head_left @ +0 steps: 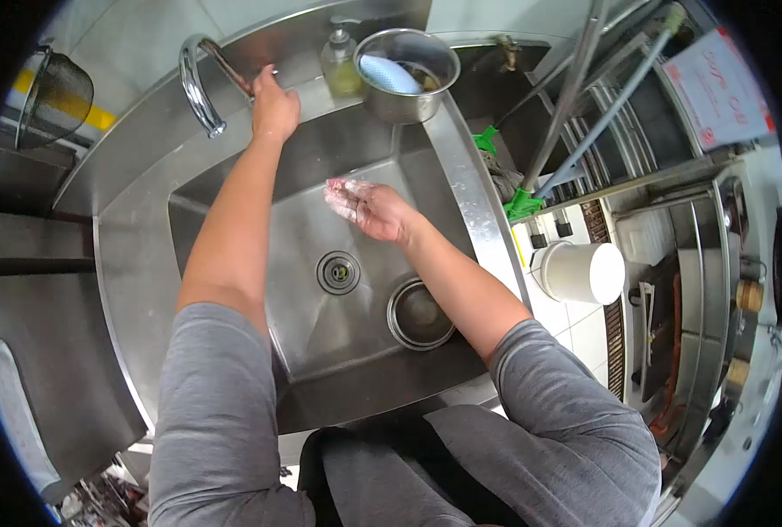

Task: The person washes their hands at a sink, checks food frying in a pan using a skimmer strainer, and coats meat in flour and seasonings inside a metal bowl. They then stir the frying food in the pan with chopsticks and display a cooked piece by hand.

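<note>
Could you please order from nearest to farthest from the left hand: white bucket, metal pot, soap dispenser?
From the left hand:
1. Soap dispenser, just right
2. Metal pot, farther right
3. White bucket, far right, outside the sink

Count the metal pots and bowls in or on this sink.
2: a pot on the back right corner, and a bowl in the basin, right of the drain. Others may be hidden.

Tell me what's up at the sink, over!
Left hand up at the faucet. Right hand open, whitish stuff on it, over the sink. No water visible from the spout. Metal bowl beside the drain, drain uncovered. Over.
</note>
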Demonstrator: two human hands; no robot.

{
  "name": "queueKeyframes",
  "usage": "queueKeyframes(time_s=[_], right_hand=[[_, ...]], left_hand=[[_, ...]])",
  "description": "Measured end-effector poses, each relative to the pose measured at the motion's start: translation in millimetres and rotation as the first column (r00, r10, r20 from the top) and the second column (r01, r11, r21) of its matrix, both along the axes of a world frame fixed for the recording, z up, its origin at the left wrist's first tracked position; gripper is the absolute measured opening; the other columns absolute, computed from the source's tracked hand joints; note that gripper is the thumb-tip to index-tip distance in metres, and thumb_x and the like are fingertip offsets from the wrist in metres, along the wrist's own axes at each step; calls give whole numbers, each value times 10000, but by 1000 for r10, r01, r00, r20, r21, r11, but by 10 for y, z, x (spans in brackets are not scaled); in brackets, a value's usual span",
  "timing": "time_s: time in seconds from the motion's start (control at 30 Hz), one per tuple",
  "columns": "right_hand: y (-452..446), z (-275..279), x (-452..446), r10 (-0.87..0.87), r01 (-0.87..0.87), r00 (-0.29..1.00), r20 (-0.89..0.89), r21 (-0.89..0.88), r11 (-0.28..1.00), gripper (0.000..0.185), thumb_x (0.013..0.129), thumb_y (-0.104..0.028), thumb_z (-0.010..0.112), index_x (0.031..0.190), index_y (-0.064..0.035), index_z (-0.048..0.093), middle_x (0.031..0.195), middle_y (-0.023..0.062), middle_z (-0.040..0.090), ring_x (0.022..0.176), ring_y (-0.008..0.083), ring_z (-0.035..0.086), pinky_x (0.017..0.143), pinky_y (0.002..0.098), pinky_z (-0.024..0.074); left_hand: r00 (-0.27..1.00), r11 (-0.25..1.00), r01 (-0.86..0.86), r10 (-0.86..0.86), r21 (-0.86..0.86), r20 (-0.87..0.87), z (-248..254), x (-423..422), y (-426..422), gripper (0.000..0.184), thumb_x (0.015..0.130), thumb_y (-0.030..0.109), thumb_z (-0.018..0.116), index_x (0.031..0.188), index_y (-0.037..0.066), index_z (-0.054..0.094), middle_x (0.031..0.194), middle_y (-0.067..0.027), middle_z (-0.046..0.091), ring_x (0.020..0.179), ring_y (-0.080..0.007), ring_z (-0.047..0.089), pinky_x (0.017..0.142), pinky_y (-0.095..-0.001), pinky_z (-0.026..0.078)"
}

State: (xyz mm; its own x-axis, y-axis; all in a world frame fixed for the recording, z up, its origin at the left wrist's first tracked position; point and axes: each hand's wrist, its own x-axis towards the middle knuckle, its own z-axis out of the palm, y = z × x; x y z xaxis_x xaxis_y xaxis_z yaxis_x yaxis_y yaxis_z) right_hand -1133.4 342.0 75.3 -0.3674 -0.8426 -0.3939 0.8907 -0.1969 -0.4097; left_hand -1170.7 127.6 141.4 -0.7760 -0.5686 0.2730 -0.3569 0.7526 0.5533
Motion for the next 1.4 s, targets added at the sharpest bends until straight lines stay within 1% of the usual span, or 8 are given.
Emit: queueKeyframes(time_s=[0.43, 0.5, 0.57, 0.77, 0.9, 1.03, 1.1, 1.4], right_hand=[[-1060, -463, 338, -188, 172, 962, -201, -93, 981, 266, 934, -210, 363, 1067, -85, 556, 973, 35, 592, 851, 173, 555, 740, 327, 451], [-1164, -539, 350, -52, 64, 979, 196, -58, 996, 334, 929, -353, 363, 1048, -104, 551, 970, 11, 593, 860, 181, 532, 807, 367, 418], [-1117, -12, 451, 66, -47, 974, 215, -92, 995, 350, 914, -400, 389, 1016, -109, 553, 943, 13, 595, 869, 193, 540, 791, 345, 427], [-906, -308, 335, 66, -37, 990, 125, -224, 974, 268, 900, -291, 361, 948, -115, 557, 857, 52, 581, 786, 193, 540, 714, 387, 441], [-814, 272, 585, 65, -38, 962, 264, -106, 994, 223, 862, -173, 382, 965, -73, 552, 887, 78, 583, 789, 211, 544, 728, 382, 454], [-879, 6, 389, -34, 52, 990, 134, -133, 990, 230, 865, -95, 408, 1051, 17, 484, 1009, 140, 571, 923, 261, 543, 844, 346, 442], [-877, 114, 448, -61, 89, 986, 155, -182, 979, 245, 873, -76, 406, 1082, 40, 458, 1058, 162, 560, 991, 275, 535, 898, 331, 427], [-742, -126, 682, -69, 74, 994, 88, -58, 996, 178, 884, -26, 453, 1056, -24, 497, 1120, 127, 540, 976, 194, 551, 849, 304, 466]], left_hand=[[989, 988, 148, -147, 49, -25, -670, 1257, 865, 564, 900, 296, 434, 1373, 60, 240, 1395, -205, 267, 1312, -334, 215, 1060, -366, 199], [985, 987, 158, -154, 41, -77, -769, 1330, 785, 554, 906, 304, 421, 1374, 67, 245, 1387, -206, 283, 1310, -332, 222, 1056, -377, 208], [999, 813, -21, 40, 582, -20, -960, 1225, 325, 509, 908, 291, 404, 1365, 100, 286, 1374, -184, 317, 1289, -319, 271, 1046, -406, 218], [807, 627, -522, 583, -578, -97, -1868, 745, 624, 420, 898, 369, 330, 1201, 98, 435, 1271, -155, 394, 1220, -326, 285, 1020, -410, 182], [949, 982, -159, 123, 104, 292, -880, 1374, 403, 395, 899, 340, 378, 779, 35, 600, 901, -202, 611, 887, -390, 552, 860, -397, 423], [800, 756, -96, 446, 648, -402, -627, 1450, 904, 296, 888, 202, 478, 1130, 36, 519, 1038, -146, 595, 970, -255, 566, 858, -356, 429], [755, -105, 410, 596, 906, -273, -608, 1484, 1021, 378, 878, 182, 496, 1232, 66, 432, 1094, -96, 557, 998, -197, 540, 861, -345, 430], [756, -248, 465, 610, 850, -236, -679, 1471, 877, 122, 881, 152, 473, 924, 40, 494, 852, -106, 560, 814, -227, 572, 747, -377, 489]])
